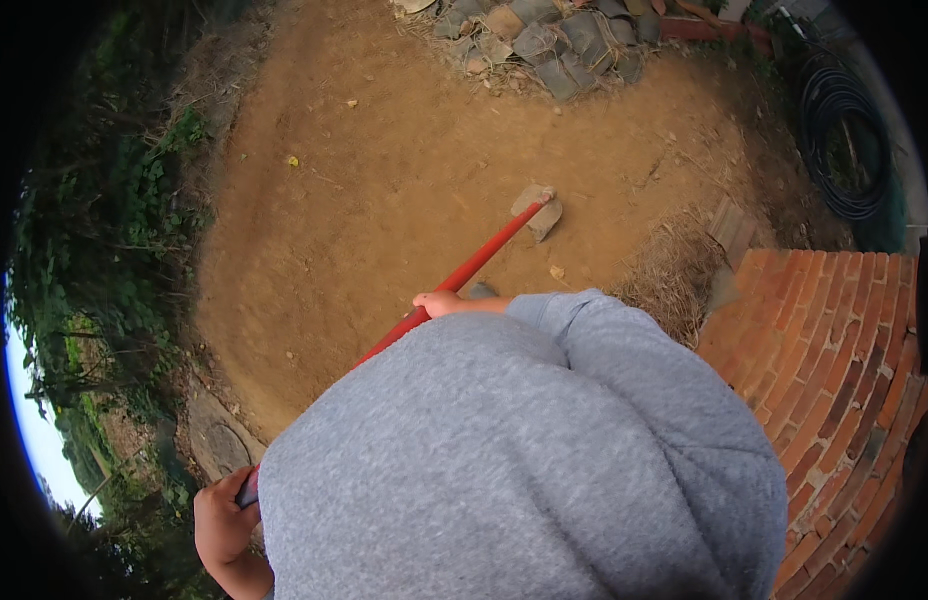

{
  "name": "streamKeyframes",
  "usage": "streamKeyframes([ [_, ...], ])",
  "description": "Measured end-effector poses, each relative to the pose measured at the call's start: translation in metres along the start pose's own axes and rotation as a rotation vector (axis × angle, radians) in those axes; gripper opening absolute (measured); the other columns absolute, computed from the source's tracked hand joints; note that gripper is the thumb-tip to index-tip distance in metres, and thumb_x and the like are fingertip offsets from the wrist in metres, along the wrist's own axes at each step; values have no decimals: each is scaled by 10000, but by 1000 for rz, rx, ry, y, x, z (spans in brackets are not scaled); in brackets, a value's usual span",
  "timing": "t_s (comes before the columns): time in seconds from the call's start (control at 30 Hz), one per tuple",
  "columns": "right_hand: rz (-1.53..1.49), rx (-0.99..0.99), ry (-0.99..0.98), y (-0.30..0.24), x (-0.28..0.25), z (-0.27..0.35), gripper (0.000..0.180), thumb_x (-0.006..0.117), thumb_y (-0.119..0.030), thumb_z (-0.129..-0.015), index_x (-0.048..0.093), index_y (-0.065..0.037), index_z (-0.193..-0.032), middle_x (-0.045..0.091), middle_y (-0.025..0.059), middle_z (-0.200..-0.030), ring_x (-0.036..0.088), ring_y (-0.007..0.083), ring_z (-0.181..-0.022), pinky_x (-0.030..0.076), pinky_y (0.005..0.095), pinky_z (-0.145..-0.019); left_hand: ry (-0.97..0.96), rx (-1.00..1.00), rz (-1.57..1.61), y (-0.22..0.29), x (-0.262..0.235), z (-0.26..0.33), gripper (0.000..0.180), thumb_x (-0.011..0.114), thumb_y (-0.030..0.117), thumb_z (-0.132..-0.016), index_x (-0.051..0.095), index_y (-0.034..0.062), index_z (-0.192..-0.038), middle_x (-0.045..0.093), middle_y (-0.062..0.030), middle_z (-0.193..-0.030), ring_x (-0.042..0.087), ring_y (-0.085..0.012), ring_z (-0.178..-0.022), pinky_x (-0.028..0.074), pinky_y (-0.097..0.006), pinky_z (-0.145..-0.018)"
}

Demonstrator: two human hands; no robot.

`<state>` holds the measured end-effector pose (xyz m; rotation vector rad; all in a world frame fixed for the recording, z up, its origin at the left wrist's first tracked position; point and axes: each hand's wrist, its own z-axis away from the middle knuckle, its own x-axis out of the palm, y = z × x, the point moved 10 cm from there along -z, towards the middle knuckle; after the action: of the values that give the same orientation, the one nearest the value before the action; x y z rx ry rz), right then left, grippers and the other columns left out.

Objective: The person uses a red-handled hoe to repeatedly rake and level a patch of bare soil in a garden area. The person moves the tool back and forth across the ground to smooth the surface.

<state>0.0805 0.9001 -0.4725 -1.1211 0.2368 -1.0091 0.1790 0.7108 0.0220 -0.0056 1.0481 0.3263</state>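
A hoe [492, 248] with a long red handle slants across the view from lower left to upper right. Its soil-coated metal blade is at the bare brown ground. My right hand [443, 302] is closed round the middle of the handle, partly covered by my grey sleeve. At the lower left my left hand [227, 515] grips the dark butt end. Between the two hands, my grey top [464, 450] hides part of the handle.
Broken grey tiles [564, 45] are heaped at the far side. Red brick paving [824, 370] lies on the right, beside dry straw [674, 272]. A coiled black hose [846, 140] is at the far right. Green bushes [94, 240] line the left edge.
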Motion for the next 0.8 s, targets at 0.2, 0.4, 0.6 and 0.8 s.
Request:
streamKeyframes([
  [0.2, -1006, 431, 519, -2, -37, 67, 140, 504, -130, -917, 465, -46, -1022, 579, 146, -933, 600, 291, -883, 514, 535, -783, -62, 35, 128, -5, 41, -20, 327, 690, 74, -679, 691, 48, -1005, 645, -217, -825, 662, -361, -753, 511, -356, -655],
  [0.4, -1023, 334, 693, -26, -79, 91, 178, 496, -127, -913, 418, -29, -1040, 528, 152, -900, 583, 313, -847, 524, 552, -754, 26, 153, 6, 25, 48, -41, 294, 645, 109, -723, 692, 79, -1012, 661, -199, -820, 655, -373, -764, 509, -398, -655],
  [0.6, -377, 416, 414, 9, -69, 70, 189, 476, -193, -913, 545, -35, -992, 666, 159, -1034, 627, 325, -906, 500, 503, -817, 8, 234, -193, 30, 23, -34, 360, 749, 165, -624, 689, 96, -972, 646, -176, -757, 638, -364, -709, 501, -435, -633],
  [0.8, -498, 517, 339, 7, -45, 86, 280, 438, -202, -916, 622, 1, -976, 680, 144, -925, 656, 270, -813, 519, 387, -802, -3, 199, -46, -1, 30, -24, 410, 783, 154, -586, 694, 100, -983, 652, -164, -768, 643, -351, -726, 509, -403, -649],
])
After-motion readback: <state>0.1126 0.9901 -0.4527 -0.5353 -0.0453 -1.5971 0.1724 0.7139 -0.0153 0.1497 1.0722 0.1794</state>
